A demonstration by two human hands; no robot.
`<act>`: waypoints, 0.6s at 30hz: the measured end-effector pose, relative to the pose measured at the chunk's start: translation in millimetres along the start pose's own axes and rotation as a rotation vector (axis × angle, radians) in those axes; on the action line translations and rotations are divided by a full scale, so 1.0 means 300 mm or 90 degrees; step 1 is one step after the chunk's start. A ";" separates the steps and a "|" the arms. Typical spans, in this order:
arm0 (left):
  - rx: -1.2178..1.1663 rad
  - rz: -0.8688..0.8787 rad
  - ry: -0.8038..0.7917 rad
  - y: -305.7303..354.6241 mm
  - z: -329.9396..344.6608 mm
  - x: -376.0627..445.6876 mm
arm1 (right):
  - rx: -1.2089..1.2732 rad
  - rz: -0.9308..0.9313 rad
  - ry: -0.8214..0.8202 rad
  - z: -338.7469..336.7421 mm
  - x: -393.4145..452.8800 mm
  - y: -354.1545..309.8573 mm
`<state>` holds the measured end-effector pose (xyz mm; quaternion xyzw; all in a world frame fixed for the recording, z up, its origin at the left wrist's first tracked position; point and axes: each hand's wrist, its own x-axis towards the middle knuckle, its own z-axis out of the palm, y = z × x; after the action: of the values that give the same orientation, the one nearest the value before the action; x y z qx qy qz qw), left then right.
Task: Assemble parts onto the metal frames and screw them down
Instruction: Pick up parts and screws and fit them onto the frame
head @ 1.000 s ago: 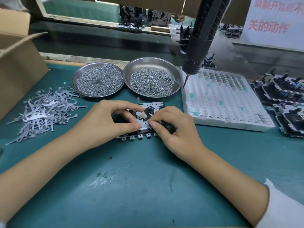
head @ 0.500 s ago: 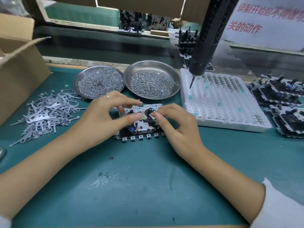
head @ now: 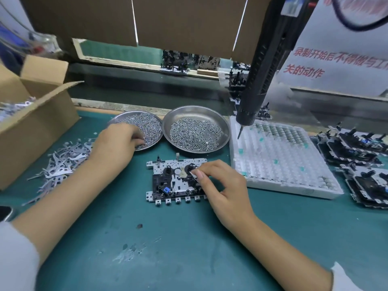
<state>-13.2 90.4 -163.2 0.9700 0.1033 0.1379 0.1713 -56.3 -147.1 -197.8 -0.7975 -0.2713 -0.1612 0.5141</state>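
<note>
Bench: teal mat (head: 147, 248), scuffed and marked near the front edge; brown cardboard screens behind, a printed sign at upper right.

Nearest the worker, the metal frame (head: 177, 181) lies flat on the mat, a perforated plate with black and white plastic parts already on it and a row of small tabs along its near edge. The right hand (head: 226, 192) rests on the frame's right end, thumb and forefinger curled in a pinch on a small pale part (head: 192, 172) seated near the right hub.

Judgement: frame is thin stamped sheet, light and stiff, likely sharp at the tabs; best steadied by pressing on a bare end or gripping its long edges, not the plastic hubs, which look easy to knock loose.

Left of it, a loose heap of flat metal levers (head: 60, 162), beside an open cardboard box (head: 35, 127).

Further back, the left hand (head: 117, 143) reaches into the left dish (head: 134, 127), fingertips curled down among the screws (head: 147, 124); whether a screw is held I cannot tell. Screws are tiny and slippery: pinch one at a time. The right dish (head: 196, 129) holds more.

Right: white foam tray (head: 279, 162); hanging screwdriver (head: 258, 80) above its far corner, untouched. Finished frames (head: 361, 160) stacked far right.
</note>
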 end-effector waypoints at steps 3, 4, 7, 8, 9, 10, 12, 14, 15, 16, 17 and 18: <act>0.005 0.006 0.031 -0.001 0.005 -0.009 | 0.001 -0.003 -0.003 0.001 0.003 -0.002; 0.007 0.007 0.031 -0.003 0.007 -0.010 | 0.002 -0.003 -0.003 0.002 0.003 -0.003; 0.017 -0.007 0.017 -0.005 0.004 -0.005 | 0.000 -0.003 -0.006 0.002 0.004 -0.007; 0.029 -0.009 0.016 -0.005 0.003 -0.003 | -0.002 -0.002 -0.008 0.002 0.004 -0.008; 0.043 -0.007 0.018 -0.004 0.004 -0.003 | -0.004 -0.002 -0.011 0.002 0.005 -0.010; 0.057 -0.002 0.026 -0.003 0.004 -0.005 | -0.007 -0.003 -0.012 0.003 0.005 -0.012; 0.067 0.015 0.053 -0.007 0.007 -0.011 | -0.008 -0.006 -0.012 0.003 0.006 -0.014; 0.058 0.030 0.077 -0.015 0.013 -0.016 | -0.006 -0.009 -0.009 0.003 0.007 -0.016; 0.052 0.035 0.085 -0.018 0.015 -0.018 | -0.002 -0.007 -0.009 0.003 0.007 -0.016; 0.048 0.036 0.093 -0.021 0.017 -0.020 | 0.004 -0.003 -0.009 0.003 0.006 -0.017; 0.046 0.036 0.103 -0.022 0.019 -0.021 | 0.009 0.002 -0.010 0.003 0.006 -0.017; 0.050 0.036 0.115 -0.023 0.022 -0.022 | 0.012 0.005 -0.010 0.003 0.006 -0.018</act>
<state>-18.6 93.1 -173.2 0.9621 0.0962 0.2253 0.1196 -58.1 -144.0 -193.4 -0.7951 -0.2734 -0.1504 0.5201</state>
